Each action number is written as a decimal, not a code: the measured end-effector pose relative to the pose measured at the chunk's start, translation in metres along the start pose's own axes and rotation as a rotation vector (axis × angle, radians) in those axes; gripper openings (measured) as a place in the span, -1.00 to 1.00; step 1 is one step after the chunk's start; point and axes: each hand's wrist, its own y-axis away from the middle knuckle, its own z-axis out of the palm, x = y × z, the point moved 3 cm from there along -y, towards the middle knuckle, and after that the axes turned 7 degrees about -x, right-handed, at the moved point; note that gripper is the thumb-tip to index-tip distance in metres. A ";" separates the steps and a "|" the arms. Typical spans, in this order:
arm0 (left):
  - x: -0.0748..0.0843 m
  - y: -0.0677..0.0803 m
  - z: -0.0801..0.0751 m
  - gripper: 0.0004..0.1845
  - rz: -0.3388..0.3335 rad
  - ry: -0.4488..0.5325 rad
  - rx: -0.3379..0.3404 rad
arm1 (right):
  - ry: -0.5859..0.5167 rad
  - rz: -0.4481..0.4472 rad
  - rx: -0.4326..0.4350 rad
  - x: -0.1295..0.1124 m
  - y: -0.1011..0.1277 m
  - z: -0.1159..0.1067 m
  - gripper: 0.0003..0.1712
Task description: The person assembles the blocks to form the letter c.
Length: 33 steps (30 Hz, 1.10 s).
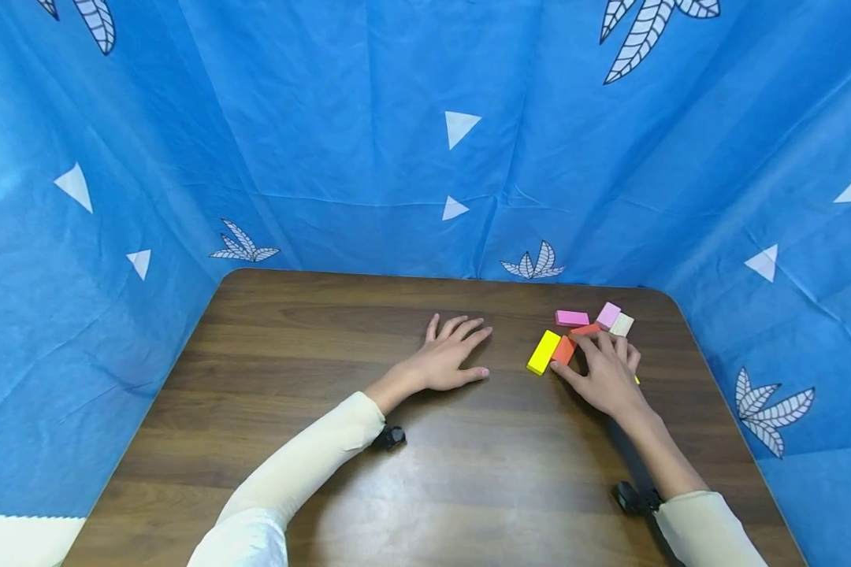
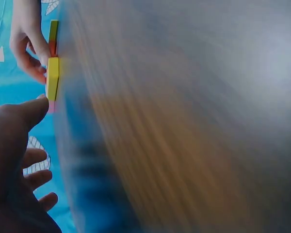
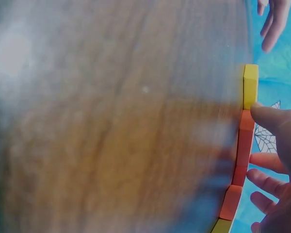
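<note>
A cluster of small coloured blocks is seen on the far right part of the wooden bench point(image 1: 312, 441), in front of a blue cloth backdrop point(image 1: 369, 118). The right hand point(image 1: 607, 374) is laid over the cluster, fingers spread and only slightly bent; its grip is not closed round anything. Thumb and fingertips are seen touching the orange block point(image 1: 563, 350), which lies just beside the yellow block point(image 1: 543, 352). In the right wrist view the thumb is pressed where the yellow block point(image 3: 250, 86) meets the orange block point(image 3: 246, 127). A pink block point(image 1: 571, 318), a lighter pink block point(image 1: 607, 315) and a cream block point(image 1: 622, 325) lie just beyond the fingers. The left hand point(image 1: 448, 356) is rested flat on the bench, fingers straight and spread, nothing held, a short way left of the yellow block.
</note>
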 end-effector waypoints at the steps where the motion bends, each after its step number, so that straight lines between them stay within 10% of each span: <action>1: 0.005 -0.006 0.001 -0.17 -0.001 0.008 -0.006 | 0.004 0.001 -0.005 0.000 0.000 0.000 -0.17; 15: 0.046 -0.082 0.006 -0.06 0.025 0.063 -0.014 | 0.069 -0.014 -0.139 -0.002 0.003 -0.006 -0.26; 33: 0.050 -0.103 0.006 -0.01 -0.003 0.062 -0.053 | -0.019 0.028 -0.080 -0.004 -0.001 -0.005 -0.33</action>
